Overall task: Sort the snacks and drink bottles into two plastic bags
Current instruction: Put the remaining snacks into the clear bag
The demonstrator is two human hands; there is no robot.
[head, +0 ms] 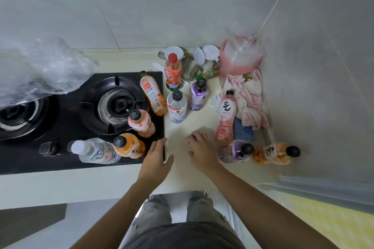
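Note:
Several drink bottles stand or lie on a cream counter and the black stove beside it. An orange bottle and a clear water bottle sit just left of my left hand. A purple bottle and an orange one lie on their sides right of my right hand. A pink bottle leans further back. Both hands hover over the bare counter, fingers apart, holding nothing. A crumpled clear plastic bag rests on the stove's far left. No snacks are visible.
The black gas stove fills the left. More bottles cluster at the counter's middle. Jars with white lids, a pink bagged stack of bowls and a pink cloth crowd the back right corner by the tiled wall.

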